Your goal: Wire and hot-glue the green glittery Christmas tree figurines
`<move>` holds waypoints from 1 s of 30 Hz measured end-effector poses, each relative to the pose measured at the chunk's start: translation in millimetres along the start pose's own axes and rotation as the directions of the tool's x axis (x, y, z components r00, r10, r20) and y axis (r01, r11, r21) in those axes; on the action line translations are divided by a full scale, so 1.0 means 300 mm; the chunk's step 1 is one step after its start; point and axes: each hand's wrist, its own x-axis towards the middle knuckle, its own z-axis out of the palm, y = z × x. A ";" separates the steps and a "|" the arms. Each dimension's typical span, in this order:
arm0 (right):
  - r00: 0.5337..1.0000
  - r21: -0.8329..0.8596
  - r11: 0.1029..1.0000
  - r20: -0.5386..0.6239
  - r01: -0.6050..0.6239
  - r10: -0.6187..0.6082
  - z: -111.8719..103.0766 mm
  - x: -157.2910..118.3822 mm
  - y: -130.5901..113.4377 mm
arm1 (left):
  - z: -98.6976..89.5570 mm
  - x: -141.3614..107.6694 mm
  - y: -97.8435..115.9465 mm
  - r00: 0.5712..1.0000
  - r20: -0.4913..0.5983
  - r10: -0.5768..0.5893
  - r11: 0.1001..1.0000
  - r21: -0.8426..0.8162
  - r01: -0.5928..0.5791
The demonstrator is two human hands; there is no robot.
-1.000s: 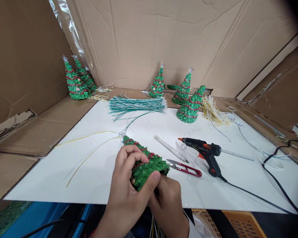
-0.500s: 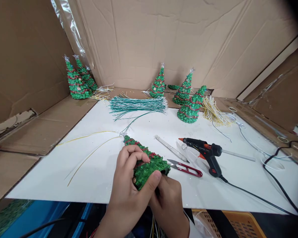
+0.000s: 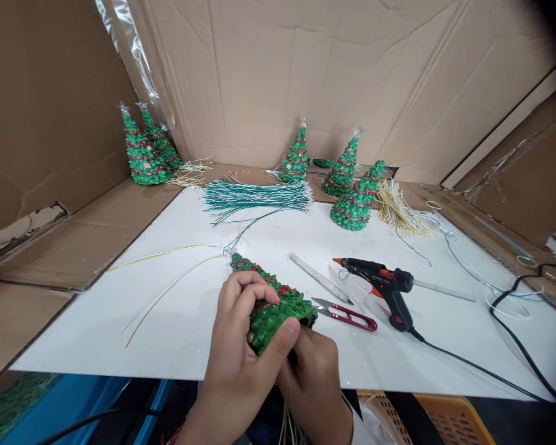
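A small green tree with red garland (image 3: 282, 309) lies tilted over the white board, its star tip pointing up and left. My left hand (image 3: 245, 340) is wrapped round its lower part, thumb near the base rim. At the open base is my right hand (image 3: 312, 371), its fingers bent and partly hidden under the tree; what they hold cannot be made out. Thin yellow, white and green wires spread from the star tip. Red-handled snips (image 3: 352, 316) lie just right of the base.
A black glue gun (image 3: 391, 284) with its cable lies right, beside a clear tube-like tool (image 3: 319, 278). Behind are a green wire bundle (image 3: 259, 195), a yellow-white wire bundle (image 3: 401, 210) and several standing trees (image 3: 356, 201). Cardboard walls (image 3: 278, 74) enclose the white board (image 3: 167, 321).
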 end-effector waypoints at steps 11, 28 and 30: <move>1.000 -0.005 1.000 0.003 0.007 -0.007 -0.003 0.003 -0.004 | -0.008 -0.010 -0.002 1.000 0.010 0.007 1.000 -0.012 -0.006; 1.000 -0.015 1.000 -0.001 0.020 -0.020 0.002 -0.005 0.003 | -0.009 -0.009 -0.002 1.000 0.012 -0.005 1.000 -0.008 0.005; 1.000 -0.015 1.000 -0.001 0.020 -0.020 0.003 -0.005 0.003 | -0.008 -0.006 -0.001 1.000 0.010 -0.002 1.000 -0.008 0.002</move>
